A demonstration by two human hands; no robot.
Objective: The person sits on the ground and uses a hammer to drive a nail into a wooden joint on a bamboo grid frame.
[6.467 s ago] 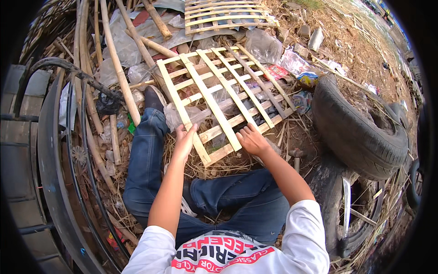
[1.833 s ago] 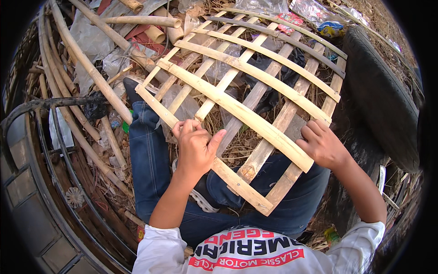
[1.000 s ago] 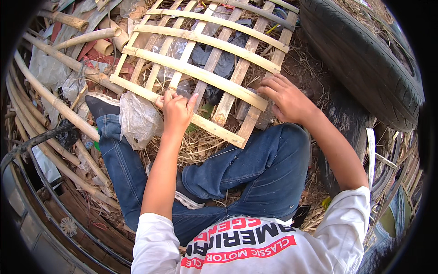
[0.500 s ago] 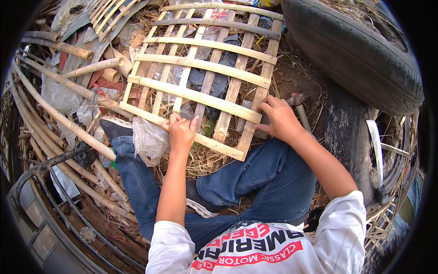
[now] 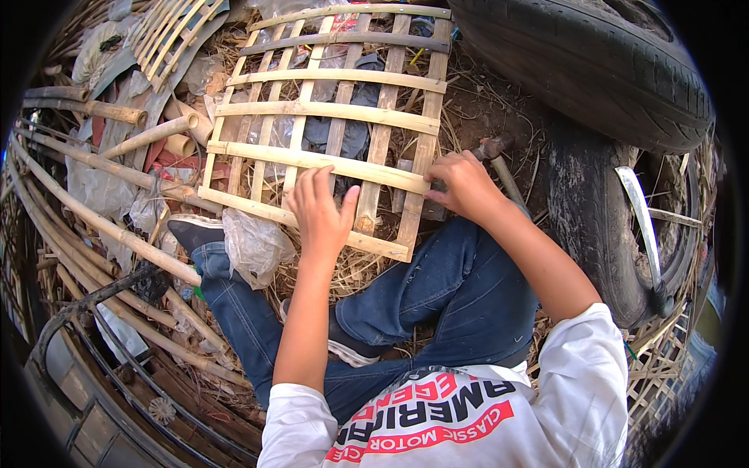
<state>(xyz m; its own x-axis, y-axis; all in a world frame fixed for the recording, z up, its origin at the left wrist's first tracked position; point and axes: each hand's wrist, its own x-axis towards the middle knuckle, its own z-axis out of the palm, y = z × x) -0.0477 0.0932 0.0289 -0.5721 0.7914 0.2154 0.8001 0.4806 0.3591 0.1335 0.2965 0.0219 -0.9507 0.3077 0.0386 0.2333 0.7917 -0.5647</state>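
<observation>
A woven lattice of split bamboo slats (image 5: 328,111) lies in front of me, its strips crossing in a loose grid. My left hand (image 5: 320,212) is over its near edge, fingers spread and thumb apart, holding nothing. At the lattice's right edge, my right hand (image 5: 466,186) has its fingers curled around the end of a cross slat. What lies under those fingertips is partly hidden. Just beyond the right hand, a hammer-like tool (image 5: 493,148) with a pale handle rests on the ground.
Two worn tyres (image 5: 593,70) are at the right, one above the other. A curved blade (image 5: 641,222) with a dark handle leans on the lower tyre. Bamboo poles (image 5: 109,218) and a black metal frame (image 5: 86,300) fill the left. A crumpled plastic bag (image 5: 256,243) touches my leg.
My left hand has let go of the near strip and opened above the lattice. My right hand's fingers have drawn together at the right edge. The whole view has shifted slightly.
</observation>
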